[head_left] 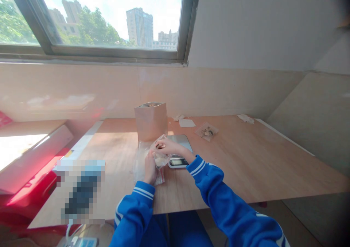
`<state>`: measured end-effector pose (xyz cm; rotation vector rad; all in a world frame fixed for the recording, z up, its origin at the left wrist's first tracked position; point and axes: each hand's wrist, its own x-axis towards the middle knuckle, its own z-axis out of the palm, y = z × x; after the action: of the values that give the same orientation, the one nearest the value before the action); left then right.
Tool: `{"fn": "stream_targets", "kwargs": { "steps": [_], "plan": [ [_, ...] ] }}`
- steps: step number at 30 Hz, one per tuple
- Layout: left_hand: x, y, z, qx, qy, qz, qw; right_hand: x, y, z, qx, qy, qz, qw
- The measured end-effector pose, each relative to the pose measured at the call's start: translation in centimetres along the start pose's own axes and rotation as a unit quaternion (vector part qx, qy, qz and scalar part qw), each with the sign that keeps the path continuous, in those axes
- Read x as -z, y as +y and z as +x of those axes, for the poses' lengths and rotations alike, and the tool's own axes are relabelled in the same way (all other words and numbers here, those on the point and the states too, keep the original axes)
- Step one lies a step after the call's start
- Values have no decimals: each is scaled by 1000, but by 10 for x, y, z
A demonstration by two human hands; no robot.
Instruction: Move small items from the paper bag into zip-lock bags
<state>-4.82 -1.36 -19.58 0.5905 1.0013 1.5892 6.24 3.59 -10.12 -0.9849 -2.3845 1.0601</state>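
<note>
one brown pouch [151, 121], one scale [179, 148], two clear bags [160, 156], two hands [150, 168].

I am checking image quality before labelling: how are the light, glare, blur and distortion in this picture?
Head view: strong daylight from the window; pink-red glare washes the left side; a pixelated patch hides something on the table; wide-angle bending curves the edges, corners darken; the hands, left and right, holding a clear bag, look small and soft.

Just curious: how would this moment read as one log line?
left hand: holds clear bag | right hand: at bag mouth | scale: behind | brown pouch: upright
</note>
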Motion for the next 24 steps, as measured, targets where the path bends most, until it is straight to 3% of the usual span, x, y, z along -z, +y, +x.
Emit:
{"fn": "stream_targets", "kwargs": {
  "steps": [5, 14, 20, 24],
  "plan": [
    [-2, 3, 0, -15, -1, -6, 1000, -1, 3, 1, 18, -27, 32, 999],
    [-5, 11, -5, 52, 3, -84, 995, 19, -11, -3, 69, 76, 149, 984],
    [-6, 14, -5, 76, 21, -106, 991, 38, -20, 3, 45, 114, 152, 981],
    [-2, 10, -4, 75, 13, -97, 992, 55, -34, 5, 67, 149, 171, 972]
  ]
}}
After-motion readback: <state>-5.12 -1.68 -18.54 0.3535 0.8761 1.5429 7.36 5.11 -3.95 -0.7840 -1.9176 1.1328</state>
